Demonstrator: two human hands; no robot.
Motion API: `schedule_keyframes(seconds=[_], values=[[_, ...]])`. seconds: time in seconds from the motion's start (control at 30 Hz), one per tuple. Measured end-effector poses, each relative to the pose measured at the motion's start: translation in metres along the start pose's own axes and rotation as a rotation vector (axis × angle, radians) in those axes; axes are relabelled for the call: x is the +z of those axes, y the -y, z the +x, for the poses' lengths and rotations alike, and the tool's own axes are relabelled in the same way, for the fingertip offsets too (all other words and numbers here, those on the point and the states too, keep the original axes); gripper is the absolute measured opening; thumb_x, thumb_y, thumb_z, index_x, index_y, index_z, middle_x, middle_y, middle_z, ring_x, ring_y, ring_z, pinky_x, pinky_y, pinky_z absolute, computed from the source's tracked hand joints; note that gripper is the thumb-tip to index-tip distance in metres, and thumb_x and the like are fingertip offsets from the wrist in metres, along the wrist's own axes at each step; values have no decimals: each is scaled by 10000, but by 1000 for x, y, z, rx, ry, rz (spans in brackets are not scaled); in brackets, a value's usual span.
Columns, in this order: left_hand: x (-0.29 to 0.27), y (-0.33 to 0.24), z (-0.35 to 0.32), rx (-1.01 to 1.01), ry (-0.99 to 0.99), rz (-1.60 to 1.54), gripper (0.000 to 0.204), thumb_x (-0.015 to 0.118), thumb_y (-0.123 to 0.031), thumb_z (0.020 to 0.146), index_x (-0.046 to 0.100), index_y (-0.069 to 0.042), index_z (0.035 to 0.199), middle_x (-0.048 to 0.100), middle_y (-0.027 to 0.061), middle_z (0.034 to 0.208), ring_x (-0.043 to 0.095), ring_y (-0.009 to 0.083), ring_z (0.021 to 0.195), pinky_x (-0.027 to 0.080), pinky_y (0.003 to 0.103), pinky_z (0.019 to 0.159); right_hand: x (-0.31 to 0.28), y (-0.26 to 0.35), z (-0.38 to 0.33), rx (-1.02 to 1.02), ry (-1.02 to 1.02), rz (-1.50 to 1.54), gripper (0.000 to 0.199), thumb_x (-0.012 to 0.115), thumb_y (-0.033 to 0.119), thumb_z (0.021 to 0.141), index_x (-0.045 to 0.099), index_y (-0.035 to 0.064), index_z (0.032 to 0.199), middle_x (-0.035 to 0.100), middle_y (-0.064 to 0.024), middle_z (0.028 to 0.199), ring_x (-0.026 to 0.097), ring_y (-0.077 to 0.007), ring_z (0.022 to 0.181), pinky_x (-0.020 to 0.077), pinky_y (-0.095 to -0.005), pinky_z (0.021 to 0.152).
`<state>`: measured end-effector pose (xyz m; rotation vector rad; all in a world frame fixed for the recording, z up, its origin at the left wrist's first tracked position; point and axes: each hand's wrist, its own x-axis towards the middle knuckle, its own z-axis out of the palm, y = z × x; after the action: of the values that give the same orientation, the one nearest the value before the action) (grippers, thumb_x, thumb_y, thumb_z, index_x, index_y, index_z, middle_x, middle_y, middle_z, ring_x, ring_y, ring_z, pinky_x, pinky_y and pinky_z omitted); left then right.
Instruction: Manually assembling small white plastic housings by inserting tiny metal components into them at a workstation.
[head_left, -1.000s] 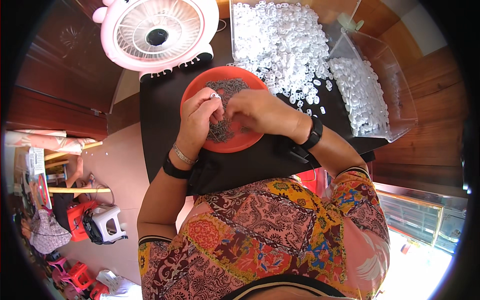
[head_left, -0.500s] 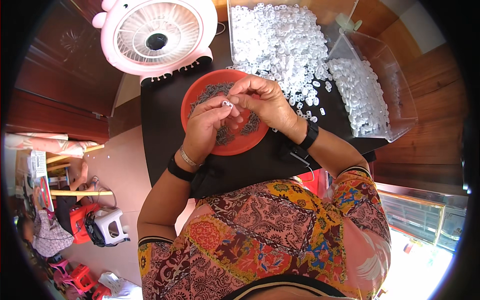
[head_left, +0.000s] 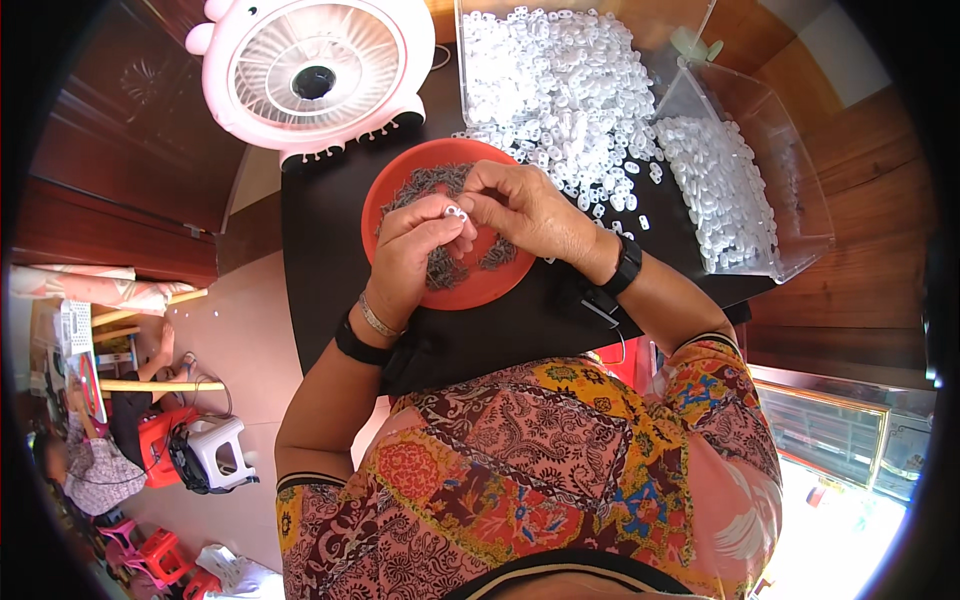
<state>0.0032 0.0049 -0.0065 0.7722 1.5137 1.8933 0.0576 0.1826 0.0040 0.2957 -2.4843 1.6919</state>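
Over an orange-red plastic bowl (head_left: 490, 290) my two hands meet. My left hand (head_left: 408, 245) is closed, pinching a small white plastic piece with holes (head_left: 456, 212) between thumb and forefinger. Against that piece the pinched thumb and forefinger of my right hand (head_left: 530, 210) come together; whatever lies between them is too small to make out. Many small grey screw-like pieces (head_left: 440, 272) lie in the bowl under my hands, which hide part of them. Beyond the bowl spreads a big heap of similar white pieces (head_left: 560, 90).
A clear plastic bin (head_left: 800, 200) with more white pieces (head_left: 715, 190) stands at the right. At the far left of the black table (head_left: 325, 220) is a pink animal-shaped fan (head_left: 315, 75). Stools (head_left: 222, 450) and a seated person (head_left: 105, 470) are off to the left.
My right hand has shifted slightly, its fingers closing in nearer the white piece. The left hand still holds that piece in nearly the same spot.
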Motion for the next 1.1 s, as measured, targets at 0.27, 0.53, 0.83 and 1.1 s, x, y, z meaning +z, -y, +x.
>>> schedule_keyframes(seconds=[0.27, 0.53, 0.83, 1.1], values=[[-1, -6, -1, 26, 86, 246, 195, 505, -134, 860, 592, 17, 774, 586, 52, 723, 521, 111, 655, 421, 247, 624, -13, 1, 1, 75, 179, -91, 100, 580, 105, 884, 574, 18, 835, 620, -46, 702, 580, -112, 648, 472, -262, 611], [-4, -5, 0, 63, 94, 314, 164, 533, -116, 849, 589, 22, 780, 584, 41, 724, 507, 99, 644, 409, 241, 605, -15, -2, -2, 132, 230, 112, 131, 565, 139, 897, 597, 12, 891, 611, -15, 751, 579, -99, 703, 474, -242, 654], [2, -5, -2, 151, 100, 357, 120, 545, -61, 839, 588, 42, 795, 589, 48, 763, 503, 89, 669, 409, 233, 613, -15, 5, 1, 296, 313, 153, 294, 485, 293, 978, 601, 33, 906, 583, -9, 753, 550, -84, 662, 474, -241, 617], [1, -5, -1, 100, 50, 343, 106, 560, -49, 828, 593, 47, 798, 589, 69, 755, 523, 113, 674, 417, 246, 628, -11, -8, -1, 119, 197, 81, 227, 517, 209, 957, 573, 28, 831, 581, 6, 707, 544, -67, 659, 452, -227, 603]])
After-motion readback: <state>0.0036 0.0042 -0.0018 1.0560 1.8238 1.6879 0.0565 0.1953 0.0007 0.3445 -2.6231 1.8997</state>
